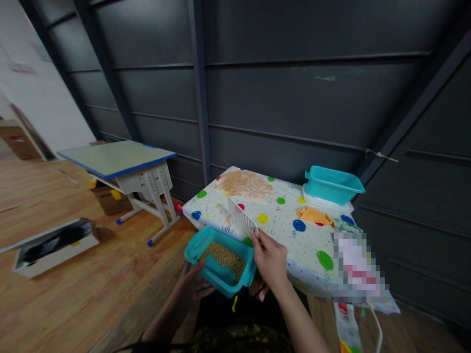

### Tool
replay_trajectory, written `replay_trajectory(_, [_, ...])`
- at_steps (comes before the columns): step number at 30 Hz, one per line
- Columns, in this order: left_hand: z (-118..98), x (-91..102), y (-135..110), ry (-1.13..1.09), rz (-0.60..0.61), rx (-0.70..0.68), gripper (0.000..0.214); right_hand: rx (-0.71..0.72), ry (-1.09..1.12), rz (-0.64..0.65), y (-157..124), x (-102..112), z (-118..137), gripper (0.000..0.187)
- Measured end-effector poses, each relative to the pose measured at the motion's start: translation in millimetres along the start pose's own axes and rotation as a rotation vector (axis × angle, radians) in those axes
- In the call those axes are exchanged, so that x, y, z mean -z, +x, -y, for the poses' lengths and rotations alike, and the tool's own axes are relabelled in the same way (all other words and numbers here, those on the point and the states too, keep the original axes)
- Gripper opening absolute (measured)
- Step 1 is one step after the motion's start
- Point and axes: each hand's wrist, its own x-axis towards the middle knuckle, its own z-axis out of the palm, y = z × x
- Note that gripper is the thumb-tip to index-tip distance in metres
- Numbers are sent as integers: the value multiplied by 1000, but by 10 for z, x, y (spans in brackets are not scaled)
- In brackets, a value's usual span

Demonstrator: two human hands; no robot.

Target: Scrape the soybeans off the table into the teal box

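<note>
Though slim, panel (242, 217) (slotted) between right fingers (258, 249)

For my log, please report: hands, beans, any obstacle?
Left hand at near teal tub. Right hand holding white slotted scraper. Beans in tub, tan grains spread on tablecloth. Orange cloth aside.

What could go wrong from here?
1. Spill: the teal bin is at the near edge of the table, with the left hand at its side; a tilt could tip out the beans.
2. Leak-through: the white tool in the right hand is slotted, so small grains may slip through.
3. Scatter: the heap lies loose on the cloth; a quick sweep might fling some off.
</note>
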Motion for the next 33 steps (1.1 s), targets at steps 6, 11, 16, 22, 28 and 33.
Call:
replay_trajectory(6, [-25, -18, 1, 37, -23, 16, 109, 0, -2, 1, 26, -3, 8, 35])
replay_trajectory(11, [-25, -15, -3, 46, -24, 17, 104, 0, -26, -2, 56, -2, -15, 39])
replay_trajectory(16, [-8, -10, 2, 49, -32, 12, 99, 13, -1, 24, 40, -4, 10, 36])
replay_trajectory(22, [-7, -25, 28, 73, -38, 13, 89, 22, 16, 61, 38, 25, 32, 33])
replay_trajectory(28, [-7, -13, 37, 72, -25, 24, 79, 2, 21, 61, 63, -8, 26, 36])
replay_trajectory(33, [-5, 6, 45, 79, -14, 20, 75, -8, 52, 41, 69, -82, 11, 34])
